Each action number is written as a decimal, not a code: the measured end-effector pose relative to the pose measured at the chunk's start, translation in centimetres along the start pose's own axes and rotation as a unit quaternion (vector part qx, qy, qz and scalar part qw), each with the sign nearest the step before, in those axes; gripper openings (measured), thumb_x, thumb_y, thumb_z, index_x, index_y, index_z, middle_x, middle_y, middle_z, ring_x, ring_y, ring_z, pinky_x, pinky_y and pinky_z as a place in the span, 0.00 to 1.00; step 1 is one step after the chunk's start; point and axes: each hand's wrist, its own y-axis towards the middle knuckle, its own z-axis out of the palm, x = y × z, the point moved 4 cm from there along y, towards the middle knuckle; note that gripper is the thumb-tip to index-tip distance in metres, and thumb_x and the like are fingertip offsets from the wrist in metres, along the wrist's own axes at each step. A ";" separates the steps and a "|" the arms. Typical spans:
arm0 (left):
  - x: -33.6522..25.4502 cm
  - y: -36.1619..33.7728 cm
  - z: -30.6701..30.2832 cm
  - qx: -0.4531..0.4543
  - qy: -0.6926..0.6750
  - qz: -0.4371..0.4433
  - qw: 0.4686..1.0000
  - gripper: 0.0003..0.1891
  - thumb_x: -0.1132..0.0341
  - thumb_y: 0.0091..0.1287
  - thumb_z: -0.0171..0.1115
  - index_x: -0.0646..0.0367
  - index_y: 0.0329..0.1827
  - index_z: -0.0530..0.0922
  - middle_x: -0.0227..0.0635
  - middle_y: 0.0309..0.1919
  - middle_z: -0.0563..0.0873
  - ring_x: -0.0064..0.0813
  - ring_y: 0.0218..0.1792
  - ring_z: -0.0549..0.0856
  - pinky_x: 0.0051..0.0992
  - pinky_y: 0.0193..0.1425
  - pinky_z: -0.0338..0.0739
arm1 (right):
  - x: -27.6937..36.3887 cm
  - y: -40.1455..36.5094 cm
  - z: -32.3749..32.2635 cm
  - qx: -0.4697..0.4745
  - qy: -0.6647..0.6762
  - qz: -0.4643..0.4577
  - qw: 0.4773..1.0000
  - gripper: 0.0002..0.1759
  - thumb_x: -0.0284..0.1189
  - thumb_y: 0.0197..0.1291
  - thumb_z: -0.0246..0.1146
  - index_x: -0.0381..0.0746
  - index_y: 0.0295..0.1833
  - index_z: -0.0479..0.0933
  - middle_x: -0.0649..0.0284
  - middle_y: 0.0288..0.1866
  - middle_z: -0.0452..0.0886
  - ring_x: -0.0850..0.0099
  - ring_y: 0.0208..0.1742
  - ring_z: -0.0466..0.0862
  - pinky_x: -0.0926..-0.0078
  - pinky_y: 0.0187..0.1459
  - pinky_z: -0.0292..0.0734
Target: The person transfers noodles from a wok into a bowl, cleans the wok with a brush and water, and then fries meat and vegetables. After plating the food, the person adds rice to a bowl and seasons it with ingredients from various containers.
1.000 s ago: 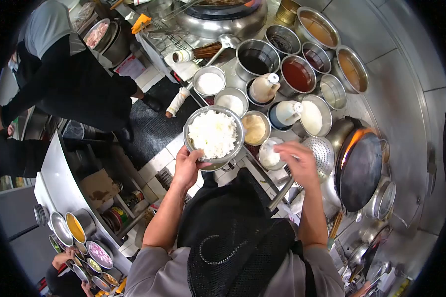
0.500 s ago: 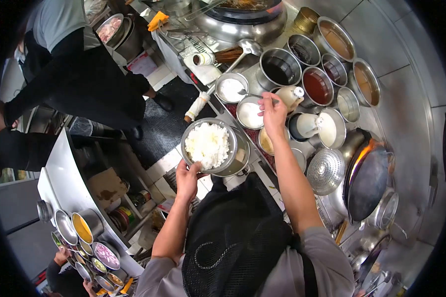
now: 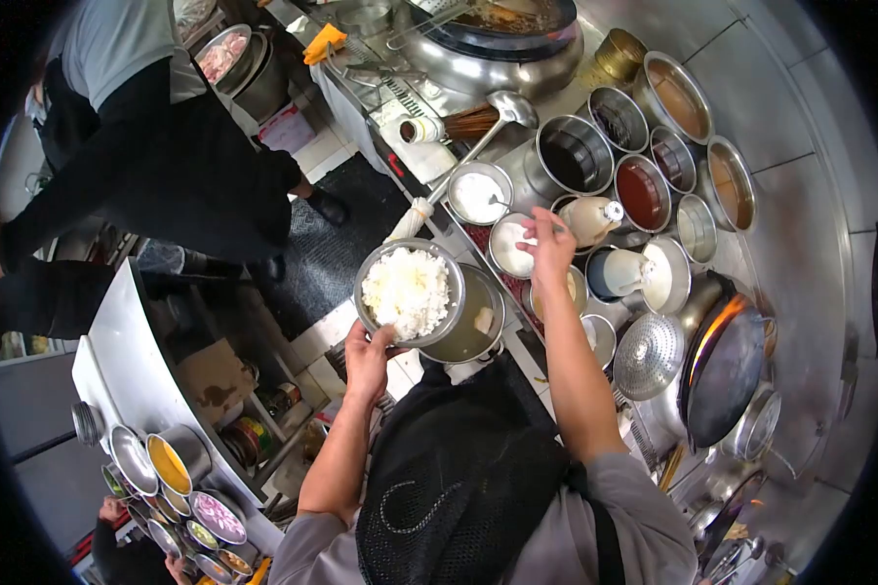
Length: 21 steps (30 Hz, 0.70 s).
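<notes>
My left hand (image 3: 368,363) grips the near rim of a metal bowl (image 3: 457,283) heaped with white rice (image 3: 409,292), the thumb over the edge. The bowl is held above a larger pot (image 3: 473,341). My right hand (image 3: 552,252) is over a small metal bowl of white powder (image 3: 508,244), its fingers apart and no tool visible in them. Beside it, a spoon (image 3: 498,201) stands in another bowl of white granules (image 3: 475,195). A bottle with a white cap (image 3: 589,218) is just right of this hand.
Sauce containers (image 3: 644,192) crowd the counter at right. A flaming wok (image 3: 730,375) and a perforated strainer (image 3: 649,356) are nearer. A ladle (image 3: 507,109) lies across the counter edge. At left, a person in black trousers (image 3: 185,166) stands by a steel counter (image 3: 156,341) with ingredient bowls.
My right hand has let go of the spoon, which stays in the upper bowl, and has moved slightly downward. My left hand still holds the rice bowl. The view has shifted a little.
</notes>
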 end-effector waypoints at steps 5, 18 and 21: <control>-0.6 1.1 0.3 0.009 0.011 0.004 1.000 0.14 0.77 0.67 0.53 0.66 0.56 0.74 0.42 0.46 0.85 0.31 0.41 0.88 0.30 0.42 0.88 | 1.2 -1.4 -2.4 -0.018 0.087 0.026 0.996 0.17 0.36 0.68 0.62 0.34 0.53 0.78 0.59 0.39 0.83 0.78 0.34 0.78 0.74 0.32 0.81; -1.6 1.7 1.5 0.010 0.002 0.008 1.000 0.13 0.74 0.67 0.55 0.61 0.54 0.76 0.38 0.45 0.86 0.27 0.40 0.88 0.27 0.40 0.86 | 0.5 -1.2 -3.1 -0.027 0.095 0.036 0.994 0.17 0.36 0.70 0.60 0.34 0.53 0.78 0.59 0.37 0.83 0.77 0.33 0.78 0.71 0.32 0.83; -1.7 2.3 1.6 0.019 -0.005 0.016 1.000 0.15 0.75 0.67 0.53 0.65 0.56 0.74 0.42 0.48 0.85 0.31 0.42 0.88 0.30 0.42 0.86 | 0.3 -1.3 -3.5 -0.014 0.144 0.056 0.988 0.17 0.36 0.70 0.60 0.35 0.54 0.77 0.61 0.37 0.83 0.77 0.33 0.78 0.71 0.33 0.83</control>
